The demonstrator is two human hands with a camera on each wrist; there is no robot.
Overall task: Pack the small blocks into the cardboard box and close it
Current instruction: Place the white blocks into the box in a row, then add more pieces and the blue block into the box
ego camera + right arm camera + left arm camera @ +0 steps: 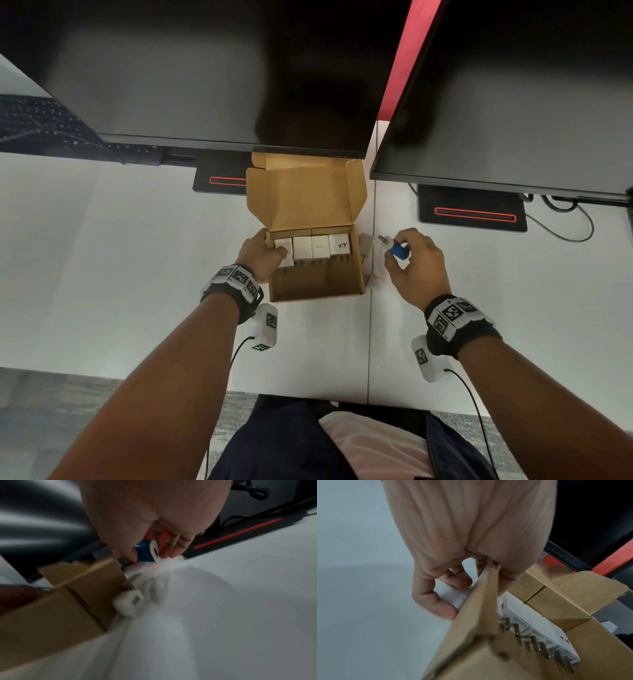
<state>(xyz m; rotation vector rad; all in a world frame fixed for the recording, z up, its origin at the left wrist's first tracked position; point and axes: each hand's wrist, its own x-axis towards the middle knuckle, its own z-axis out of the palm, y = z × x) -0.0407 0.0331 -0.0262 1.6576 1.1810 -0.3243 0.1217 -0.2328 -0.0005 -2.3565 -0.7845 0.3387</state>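
Four white blocks (311, 247) stand in a row against the far wall inside the cardboard box (356, 270), their metal prongs pointing toward the person; the block at the right end of the row bears handwritten marks. That box sits on the white table (120, 257) with its lid (308, 195) folded back and open, its far edge reaching under the black monitor (205, 75). On the box's left side the left hand (262, 255) straddles the wall, thumb inside against the leftmost white block and fingers (443, 607) curled down the outside, so it grips the wall. Just right of the box, the right hand (416, 263) pinches a blue block (397, 249) with a white end, held above the table with its prongs aimed at the box. Below it, more white blocks (131, 603) lie on the table touching the box's right wall. A second monitor (513, 85) stands beyond the right hand.
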